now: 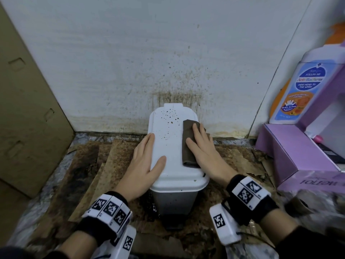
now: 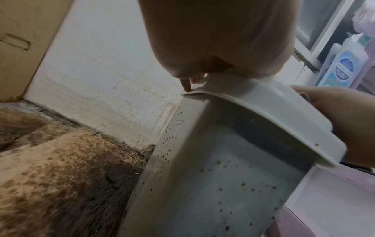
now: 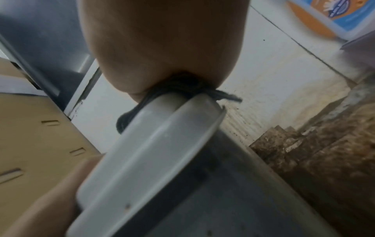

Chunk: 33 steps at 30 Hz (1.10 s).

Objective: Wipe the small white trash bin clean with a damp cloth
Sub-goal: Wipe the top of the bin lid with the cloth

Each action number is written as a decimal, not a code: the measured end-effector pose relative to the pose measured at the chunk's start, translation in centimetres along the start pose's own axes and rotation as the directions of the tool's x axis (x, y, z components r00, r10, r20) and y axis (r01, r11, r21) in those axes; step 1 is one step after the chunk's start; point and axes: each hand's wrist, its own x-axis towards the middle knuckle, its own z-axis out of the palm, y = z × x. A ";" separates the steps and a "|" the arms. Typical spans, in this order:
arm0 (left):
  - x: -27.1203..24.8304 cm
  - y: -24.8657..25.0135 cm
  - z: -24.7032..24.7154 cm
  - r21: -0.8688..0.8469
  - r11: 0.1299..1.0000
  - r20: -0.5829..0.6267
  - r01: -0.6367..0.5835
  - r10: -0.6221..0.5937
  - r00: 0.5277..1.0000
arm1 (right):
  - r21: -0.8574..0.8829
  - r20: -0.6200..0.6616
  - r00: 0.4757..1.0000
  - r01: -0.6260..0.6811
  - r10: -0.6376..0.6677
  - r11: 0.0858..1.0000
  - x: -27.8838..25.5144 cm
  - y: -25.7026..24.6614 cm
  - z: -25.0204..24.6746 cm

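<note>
Head view shows the small white plastic trash bin (image 1: 175, 165) standing against the stained wall (image 1: 112, 62). Its lid is speckled brown. Right hand (image 1: 203, 152) presses a folded brown damp cloth (image 1: 189, 141) flat on the lid; left hand (image 1: 143, 161), fingers straight, steadies the side. Wiping looks barely begun; next, sweep across the spots.

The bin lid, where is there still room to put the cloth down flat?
On the lid, the spotted strip between the left hand and the brown cloth is bare, as is the near end. The right edge is crowded: the right hand presses the cloth there.
</note>
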 end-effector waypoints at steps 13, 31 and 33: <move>0.1 -0.3 0.3 -0.011 1.000 -0.018 -0.013 0.013 1.000 | 0.038 -0.393 0.918 0.075 -0.054 0.996 -7.3 -0.5 7.0; 0.1 -0.1 0.1 -0.025 0.999 0.006 0.024 -0.024 1.000 | -0.085 -0.408 0.910 0.045 -0.076 0.995 -3.3 0.2 4.6; 0.0 -0.1 0.2 -0.029 0.999 0.001 0.016 -0.016 1.000 | -0.122 -0.410 0.908 0.041 -0.088 0.992 -3.5 0.5 5.0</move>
